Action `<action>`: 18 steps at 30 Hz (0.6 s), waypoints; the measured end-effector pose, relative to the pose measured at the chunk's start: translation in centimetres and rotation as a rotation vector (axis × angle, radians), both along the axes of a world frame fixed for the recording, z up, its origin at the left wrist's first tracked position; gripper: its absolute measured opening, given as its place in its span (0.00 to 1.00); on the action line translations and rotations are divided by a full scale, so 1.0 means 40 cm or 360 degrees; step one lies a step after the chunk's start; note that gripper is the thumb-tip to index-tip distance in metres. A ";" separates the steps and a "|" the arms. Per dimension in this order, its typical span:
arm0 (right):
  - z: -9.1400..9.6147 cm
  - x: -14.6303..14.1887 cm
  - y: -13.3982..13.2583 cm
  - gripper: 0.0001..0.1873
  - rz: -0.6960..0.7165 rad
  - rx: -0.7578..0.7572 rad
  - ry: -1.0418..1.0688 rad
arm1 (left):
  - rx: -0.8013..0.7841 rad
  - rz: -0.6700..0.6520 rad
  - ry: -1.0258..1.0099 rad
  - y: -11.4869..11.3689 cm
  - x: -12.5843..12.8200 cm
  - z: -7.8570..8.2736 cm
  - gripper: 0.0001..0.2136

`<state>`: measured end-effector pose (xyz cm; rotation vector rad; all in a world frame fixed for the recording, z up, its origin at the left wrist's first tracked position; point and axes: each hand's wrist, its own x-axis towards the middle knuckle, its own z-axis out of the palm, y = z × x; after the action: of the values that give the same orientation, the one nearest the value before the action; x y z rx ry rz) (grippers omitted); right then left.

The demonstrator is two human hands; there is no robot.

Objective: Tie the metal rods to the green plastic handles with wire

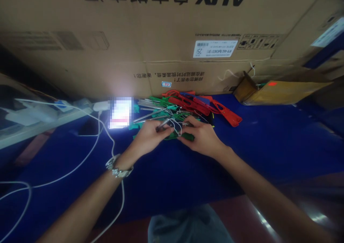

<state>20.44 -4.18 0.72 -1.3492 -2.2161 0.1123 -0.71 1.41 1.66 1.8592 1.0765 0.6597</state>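
Observation:
My left hand (151,135) is closed around a thin silvery metal rod (163,124), its thumb and fingers pinching near the rod's end. Close beside it, my right hand (200,135) has its fingertips pinched at a thin white wire (176,125) that loops between both hands. What exactly lies under the right fingertips is too small to tell. Just beyond the hands is a heap of green pieces with metal rods (153,103), with red plastic pieces (193,105) to its right. Some green parts show beneath my fingers.
A large cardboard box (107,67) stands upright behind the blue table surface (268,135). A brightly lit, pixelated screen (120,113) is left of the heap. White cables (88,157) run across the left side. A yellow-brown carton (285,92) sits at the right rear.

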 end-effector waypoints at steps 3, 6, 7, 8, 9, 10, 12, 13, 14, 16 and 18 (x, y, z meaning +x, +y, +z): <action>-0.010 0.003 0.000 0.06 -0.0006 0.0046 0.0053 | -0.0034 0.0050 0.0061 0.005 -0.007 -0.007 0.15; -0.018 0.000 0.002 0.07 0.0008 0.0096 0.0057 | -0.0039 0.0104 0.0057 0.006 -0.012 -0.020 0.15; -0.020 -0.003 0.003 0.07 0.0012 0.0102 0.0051 | -0.0055 0.0116 0.0066 0.005 -0.012 -0.024 0.15; -0.021 -0.006 0.003 0.06 0.0014 0.0103 0.0046 | -0.0073 0.0123 0.0081 0.004 -0.013 -0.029 0.14; -0.023 -0.009 0.003 0.06 0.0018 0.0097 0.0041 | -0.0088 0.0126 0.0103 0.003 -0.013 -0.032 0.14; -0.024 -0.013 0.004 0.06 0.0017 0.0093 0.0039 | -0.0092 0.0128 0.0129 0.002 -0.014 -0.035 0.14; -0.026 -0.020 0.004 0.06 0.0001 0.0096 0.0038 | -0.0067 0.0133 0.0166 -0.001 -0.015 -0.038 0.13; -0.028 -0.023 0.004 0.05 -0.0011 0.0102 0.0039 | -0.0046 0.0136 0.0179 -0.002 -0.016 -0.039 0.13; -0.029 -0.026 0.004 0.05 -0.0025 0.0110 0.0041 | -0.0026 0.0143 0.0189 -0.003 -0.017 -0.039 0.13; -0.033 -0.028 0.005 0.05 -0.0048 0.0113 0.0042 | -0.0020 0.0157 0.0219 -0.004 -0.019 -0.038 0.13; -0.039 -0.027 0.006 0.05 -0.0057 0.0106 0.0042 | -0.0044 0.0162 0.0263 -0.005 -0.021 -0.037 0.13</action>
<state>19.34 -3.94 -0.83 -1.3429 -2.1536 0.0425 -1.54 1.21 0.17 1.8703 1.2879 0.5533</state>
